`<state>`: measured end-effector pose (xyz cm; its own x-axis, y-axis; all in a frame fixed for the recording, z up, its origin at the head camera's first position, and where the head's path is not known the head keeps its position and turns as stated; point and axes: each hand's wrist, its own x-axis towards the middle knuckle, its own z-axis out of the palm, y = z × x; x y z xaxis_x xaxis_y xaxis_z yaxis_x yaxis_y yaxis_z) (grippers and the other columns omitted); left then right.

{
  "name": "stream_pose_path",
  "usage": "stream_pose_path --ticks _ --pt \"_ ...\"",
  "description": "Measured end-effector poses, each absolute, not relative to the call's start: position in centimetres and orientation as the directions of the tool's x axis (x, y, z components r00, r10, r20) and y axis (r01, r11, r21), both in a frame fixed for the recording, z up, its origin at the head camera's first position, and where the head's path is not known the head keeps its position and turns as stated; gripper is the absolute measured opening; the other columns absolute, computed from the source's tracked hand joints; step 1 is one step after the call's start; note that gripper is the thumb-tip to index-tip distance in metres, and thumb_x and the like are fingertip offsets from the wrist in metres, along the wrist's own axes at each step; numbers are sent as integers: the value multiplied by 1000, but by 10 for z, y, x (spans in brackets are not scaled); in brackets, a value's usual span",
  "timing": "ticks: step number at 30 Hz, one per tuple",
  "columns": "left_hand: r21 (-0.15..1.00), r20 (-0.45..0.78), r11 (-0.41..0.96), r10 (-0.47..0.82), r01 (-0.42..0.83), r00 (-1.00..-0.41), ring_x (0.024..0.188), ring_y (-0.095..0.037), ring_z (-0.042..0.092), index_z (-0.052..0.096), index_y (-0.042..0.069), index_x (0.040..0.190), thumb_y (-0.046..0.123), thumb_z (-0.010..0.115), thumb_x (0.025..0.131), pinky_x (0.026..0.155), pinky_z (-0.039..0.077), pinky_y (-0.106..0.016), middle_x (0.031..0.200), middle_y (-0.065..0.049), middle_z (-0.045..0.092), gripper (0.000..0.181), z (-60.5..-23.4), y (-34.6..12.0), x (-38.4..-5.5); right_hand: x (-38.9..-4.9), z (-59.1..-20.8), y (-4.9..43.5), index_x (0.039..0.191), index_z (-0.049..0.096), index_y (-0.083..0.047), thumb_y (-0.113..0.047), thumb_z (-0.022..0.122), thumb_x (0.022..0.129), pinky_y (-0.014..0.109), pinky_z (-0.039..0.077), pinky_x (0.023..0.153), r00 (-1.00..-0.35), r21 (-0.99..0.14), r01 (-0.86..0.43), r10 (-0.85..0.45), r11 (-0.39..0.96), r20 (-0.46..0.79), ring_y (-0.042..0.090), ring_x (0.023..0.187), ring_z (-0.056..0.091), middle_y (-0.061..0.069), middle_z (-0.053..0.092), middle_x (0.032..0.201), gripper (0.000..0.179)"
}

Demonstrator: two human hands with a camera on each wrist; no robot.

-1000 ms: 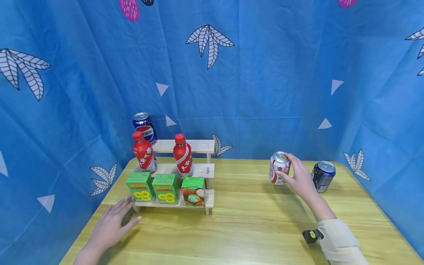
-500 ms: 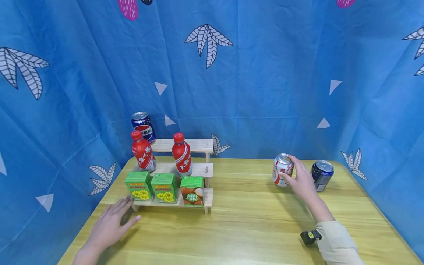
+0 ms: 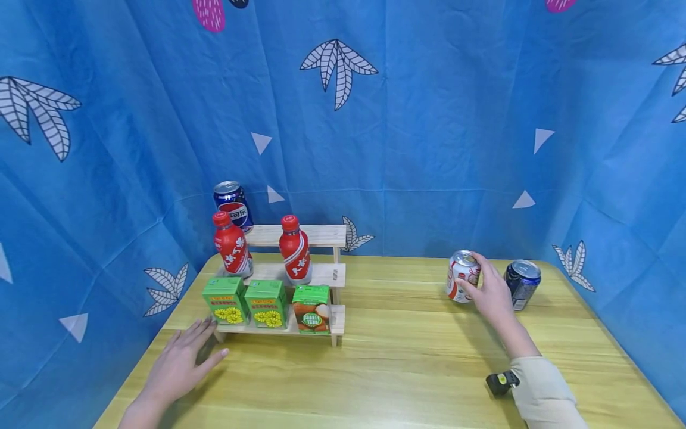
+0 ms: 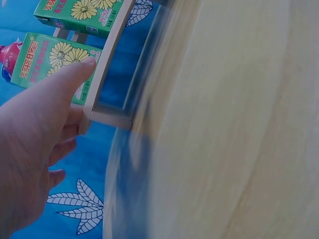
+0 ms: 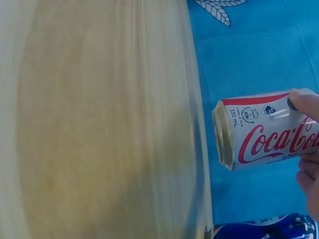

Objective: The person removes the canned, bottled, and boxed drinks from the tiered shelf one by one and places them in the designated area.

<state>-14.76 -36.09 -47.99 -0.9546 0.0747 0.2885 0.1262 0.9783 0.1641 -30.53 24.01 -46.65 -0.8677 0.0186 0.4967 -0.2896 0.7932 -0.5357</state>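
Note:
A white and red Coca-Cola can (image 3: pixel 457 291) is upright at the right of the table. My right hand (image 3: pixel 492 300) grips its upper part between thumb and fingers; the red lettering faces the right wrist camera (image 5: pixel 274 134). Whether the can's base touches the table I cannot tell. Just right of that hand stands a dark blue can (image 3: pixel 524 285). At the left, my left hand (image 3: pixel 174 363) lies with straight fingers at the front left corner of a wooden tiered shelf (image 3: pixel 337 322). Its thumb shows in front of a green juice box (image 4: pixel 55 59) in the left wrist view.
On the shelf's lowest tier are green drink boxes (image 3: pixel 268 305), one with a brown front (image 3: pixel 312 310). Two red bottles (image 3: pixel 296 250) stand on the middle tier, and a blue Pepsi can (image 3: pixel 233 205) on top. A blue curtain (image 3: pixel 429 119) encloses the table (image 3: pixel 396 357).
My right hand has moved the Coca-Cola can a little to the right, closer to the dark blue can. My left hand and the shelf have stayed in place.

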Motion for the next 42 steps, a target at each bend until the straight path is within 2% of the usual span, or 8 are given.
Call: stream_pose_path --ticks 27,42 --pt "178 303 975 72 130 -950 136 -44 42 53 2 139 56 62 89 111 30 -67 147 -21 48 74 -484 -363 -149 -307 -466 242 142 37 2 -20 76 83 68 44 94 -921 -557 -169 70 813 382 56 116 50 39 49 131 74" --pt "187 298 974 67 127 -952 136 -44 42 51 2 140 55 62 89 111 30 -67 147 -21 47 74 -483 -361 -148 -305 -463 245 145 33 3 -22 76 84 69 40 100 -920 -533 -184 47 826 390 54 122 45 37 45 136 79"
